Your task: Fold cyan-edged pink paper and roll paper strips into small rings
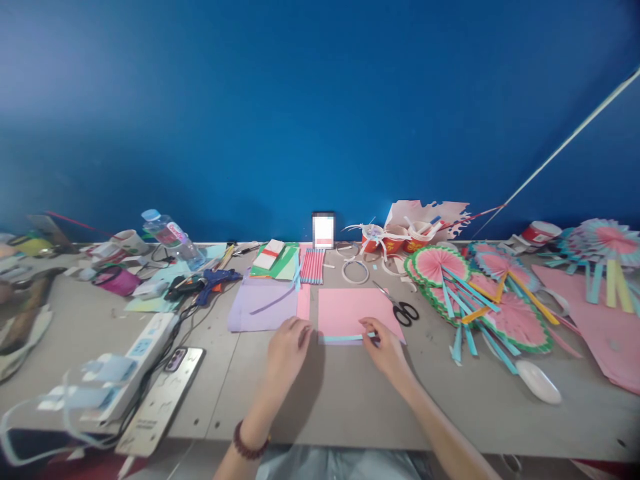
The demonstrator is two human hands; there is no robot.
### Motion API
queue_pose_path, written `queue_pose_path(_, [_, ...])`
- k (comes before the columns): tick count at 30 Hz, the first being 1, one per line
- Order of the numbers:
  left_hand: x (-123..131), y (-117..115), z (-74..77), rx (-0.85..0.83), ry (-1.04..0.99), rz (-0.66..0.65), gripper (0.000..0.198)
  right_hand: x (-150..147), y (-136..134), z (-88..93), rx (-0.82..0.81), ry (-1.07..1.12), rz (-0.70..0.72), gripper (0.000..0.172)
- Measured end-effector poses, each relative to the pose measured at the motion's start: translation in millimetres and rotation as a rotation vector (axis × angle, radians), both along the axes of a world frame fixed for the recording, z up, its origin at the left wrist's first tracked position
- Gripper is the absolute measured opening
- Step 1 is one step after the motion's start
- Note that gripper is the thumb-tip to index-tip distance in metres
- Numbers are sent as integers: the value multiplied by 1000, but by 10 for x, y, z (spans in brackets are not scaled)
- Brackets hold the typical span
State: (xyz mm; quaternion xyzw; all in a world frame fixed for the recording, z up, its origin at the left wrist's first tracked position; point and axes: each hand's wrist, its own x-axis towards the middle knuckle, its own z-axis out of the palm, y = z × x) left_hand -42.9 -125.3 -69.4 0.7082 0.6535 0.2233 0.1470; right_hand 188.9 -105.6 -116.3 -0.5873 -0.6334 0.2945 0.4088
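A pink paper sheet (353, 310) lies flat in front of me, with a light blue paper strip (343, 338) along its near edge. My right hand (384, 350) is over the sheet's lower right part, its fingers bent and closed at the strip's right end. Just left of the sheet's near left corner is my left hand (290, 348), fingers curled together; whatever they hold, if anything, is hidden. Black-handled scissors (404, 313) rest at the sheet's right edge. Beyond my left hand are purple paper sheets (265, 303) with a thin purple strip on top.
A pleated pink paper piece (313, 265) and a tape roll (355, 271) lie farther back. Folded paper fans (443, 267) and a white mouse (539, 382) are on the right. Leftward sit a glue gun (216, 283), power strip (145, 360), phone (163, 400) and bottle (173, 237).
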Motion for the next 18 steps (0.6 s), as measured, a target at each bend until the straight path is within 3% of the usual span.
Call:
queue_pose_path(2, [79, -123, -118, 63, -26, -105, 19, -5, -2, 10, -14, 7, 5, 27])
queue_pose_path(7, [273, -329, -340, 150, 76, -205, 22, -5, -21, 53, -44, 95, 0, 25])
queue_pose_path(14, [311, -458, -503, 284, 250, -207, 34, -55, -16, 272, -151, 432, 95, 29])
queue_pose_path(18, [329, -484, -537, 268, 291, -176, 41, -126, 3, 406, -163, 481, 121, 33])
